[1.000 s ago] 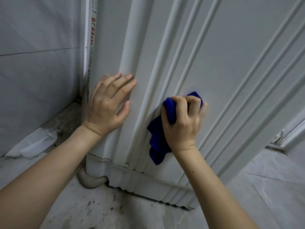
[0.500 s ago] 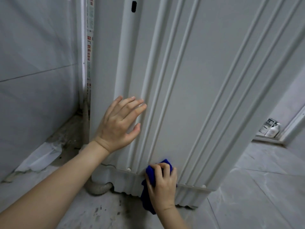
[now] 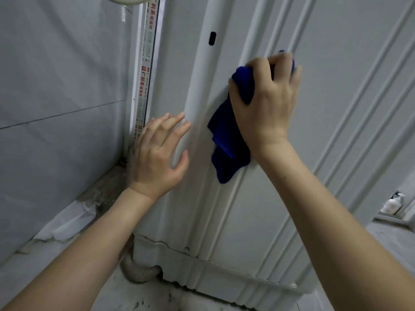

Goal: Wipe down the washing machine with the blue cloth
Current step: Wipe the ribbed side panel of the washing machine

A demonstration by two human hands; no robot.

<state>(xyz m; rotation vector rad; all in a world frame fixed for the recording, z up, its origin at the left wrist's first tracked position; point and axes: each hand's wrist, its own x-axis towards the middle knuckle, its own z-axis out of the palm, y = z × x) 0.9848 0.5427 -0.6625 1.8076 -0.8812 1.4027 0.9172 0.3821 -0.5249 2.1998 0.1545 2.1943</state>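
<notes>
The fingers (image 3: 280,63) of my right hand (image 3: 265,102) are curled and pressed together. They bunch the upper part of the soft, dark blue cloth (image 3: 229,151) against the white ribbed metal side of the washing machine (image 3: 336,120). The loose end of the cloth hangs below my wrist and lies on the same panel.

The fingers (image 3: 173,124) of my left hand (image 3: 157,158) are straight and a little spread, on a round rib of the washing machine, just beside the cloth. If the palm also touches, I cannot tell.

I judge the cloth to be light and floppy, with no stiffness. It is best taken as a thick wad under the fingertips, so it can sink into the grooves. The panel looks hard and smooth.

Higher on the washing machine there is a small black slot (image 3: 212,38). Under its lower corner a grey corrugated drain hose (image 3: 139,272) comes out. Beside the machine stands a grey tiled wall (image 3: 56,86).
</notes>
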